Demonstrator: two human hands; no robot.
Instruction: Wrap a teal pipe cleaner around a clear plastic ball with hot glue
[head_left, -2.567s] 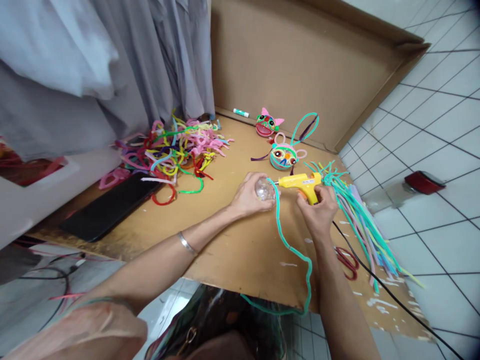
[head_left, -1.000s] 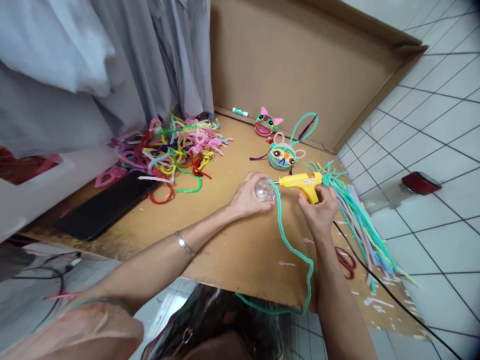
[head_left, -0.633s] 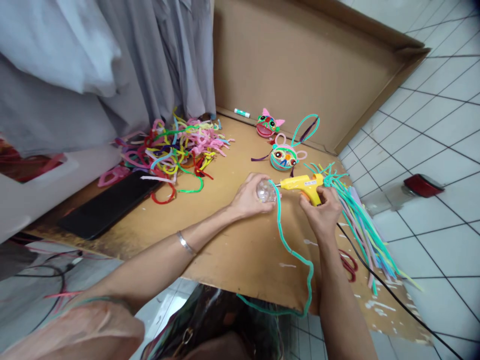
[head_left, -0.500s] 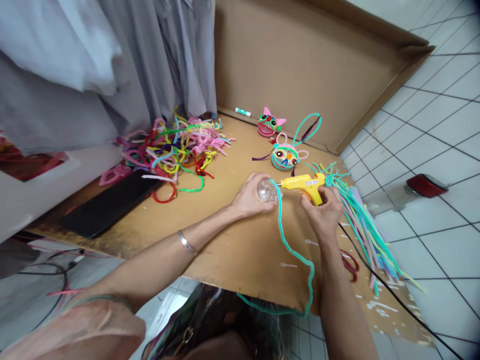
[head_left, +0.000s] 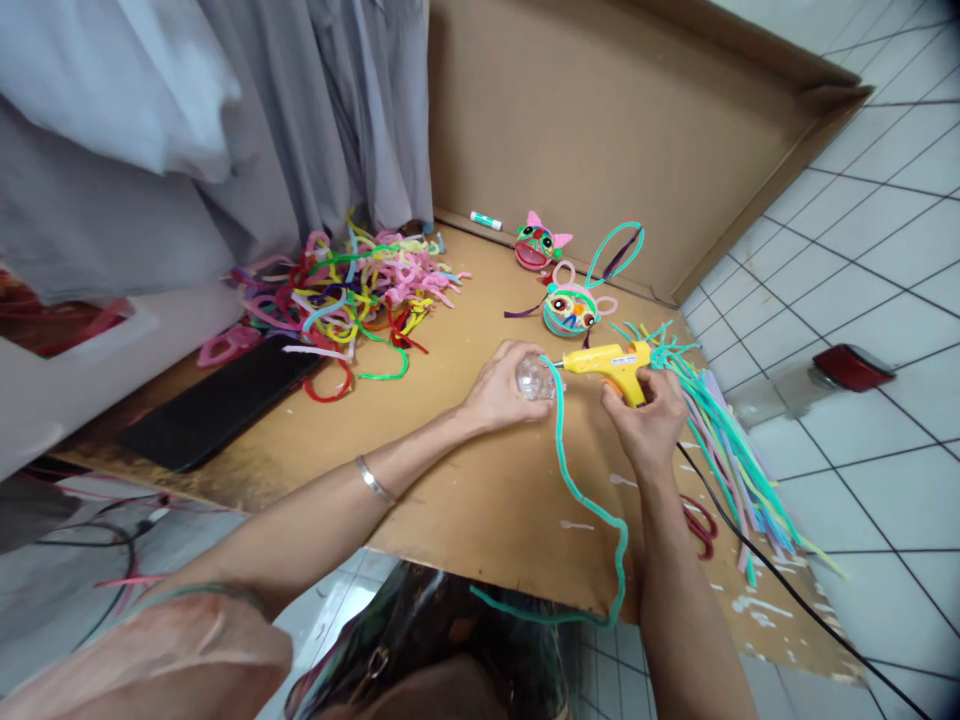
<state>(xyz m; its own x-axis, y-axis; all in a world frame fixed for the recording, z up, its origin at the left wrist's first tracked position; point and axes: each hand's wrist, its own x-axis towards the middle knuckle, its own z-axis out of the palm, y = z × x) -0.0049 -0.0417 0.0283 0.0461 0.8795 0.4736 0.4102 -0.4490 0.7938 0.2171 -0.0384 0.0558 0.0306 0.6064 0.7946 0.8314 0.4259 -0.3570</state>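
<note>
My left hand [head_left: 504,388] is closed around a clear plastic ball [head_left: 534,378]. A long turquoise pipe cleaner [head_left: 571,478] runs from the ball's upper edge, down over the table's front edge and below it. In my right hand [head_left: 649,418] is a yellow hot glue gun [head_left: 604,362], its metal nozzle pointing left and touching or nearly touching the pipe cleaner at the ball. Behind my hands sit two decorated balls with ears and faces: one turquoise with a loop [head_left: 571,310], one red and pink [head_left: 534,246].
Tangled coloured pipe cleaners [head_left: 360,290] lie at the left beside a black phone-like slab [head_left: 225,405]. Straight pipe cleaners [head_left: 731,460] lie at the right, near red-handled scissors [head_left: 699,527] and the gun's black cord [head_left: 795,590]. A glue stick or marker [head_left: 486,221] rests by the cardboard wall [head_left: 600,120].
Both hands keep their hold on the ball and the glue gun. The gun's nozzle has shifted very slightly at the ball's upper edge; otherwise little differs.
</note>
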